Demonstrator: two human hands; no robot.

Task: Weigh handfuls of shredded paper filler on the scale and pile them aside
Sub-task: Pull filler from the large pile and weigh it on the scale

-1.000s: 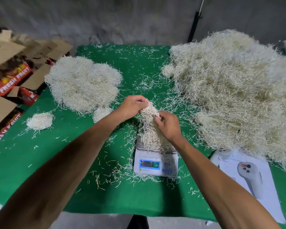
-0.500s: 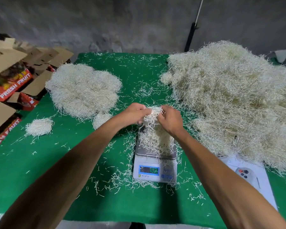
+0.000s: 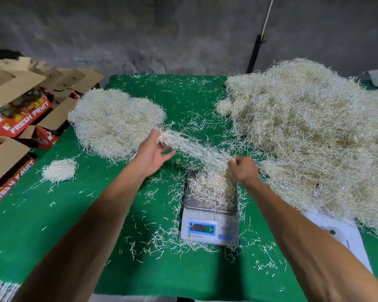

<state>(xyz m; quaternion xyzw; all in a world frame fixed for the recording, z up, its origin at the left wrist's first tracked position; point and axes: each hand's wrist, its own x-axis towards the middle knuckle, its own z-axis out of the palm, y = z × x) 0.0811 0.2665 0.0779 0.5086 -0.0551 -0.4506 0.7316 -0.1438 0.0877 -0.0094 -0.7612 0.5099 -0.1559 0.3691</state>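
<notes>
Stretching strand: a blurred strand of shredded paper [image 3: 194,147] is held taut in the air between the two hands, above the far edge of the scale.
Left grip: the left hand [image 3: 154,152] pinches the strand's far-left end between thumb and upper fingers; the lower fingers are spread loosely.
Right grip: the right hand [image 3: 244,170] is curled round the strand's near-right end, fingers pressed together on it.
Scale: a white digital scale [image 3: 210,227] is set just below and nearer than the right grip, its steel pan carrying a small heap of filler [image 3: 210,188]; the lit display cannot be read.
Weighed pile: a flat, rounded pile [image 3: 116,118] lies just beyond the left grip, to its left.
Small clump: a separate small clump [image 3: 59,170] lies well left of the left grip.
Supply heap: a large loose heap [image 3: 310,131] rises to the right of the right grip, nearly touching it.
Surface: a green surface [image 3: 52,225] is strewn with stray shreds, thickest round the scale.
Boxes: open cardboard boxes [image 3: 15,118] marked "FRESH FRUIT" stand far left of both grips.
Paper sheet: a white sheet [image 3: 345,238] is partly hidden under the right forearm.
</notes>
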